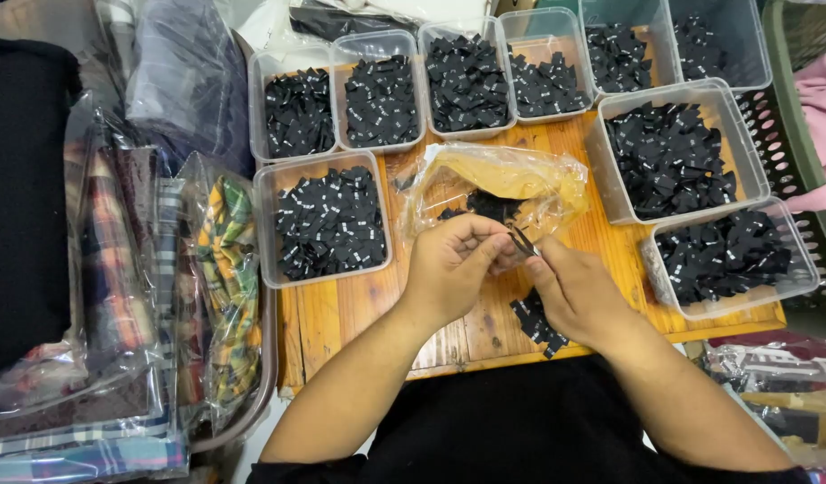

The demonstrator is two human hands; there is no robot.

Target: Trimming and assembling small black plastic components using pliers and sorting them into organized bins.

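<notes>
A small black fabric label (522,240) is pinched between the fingertips of both hands above the middle of the wooden table (484,332). The left hand (453,264) curls its fingers closed around the label's left end, thumb pressed against forefinger; the right hand (570,287) nips the other end, its fingers likewise drawn tight together. Just near of the right hand, a small heap of loose black labels (534,323) lies on the bare boards.

Just beyond the hands sits a crumpled clear plastic bag (502,184), yellowish and glossy, with a few more dark labels showing inside it.

Around the table's far and side edges stand clear, rectangular plastic tubs, all filled with the same flat black labels carrying small white marks. One tub (323,220) sits to the left of the hands, four (422,85) line the far edge, two more (664,49) lie at far right, and two larger ones (677,152) fill the right side.

At far left, folded plaid fabrics in transparent bags (162,296) are stacked beside the table.
</notes>
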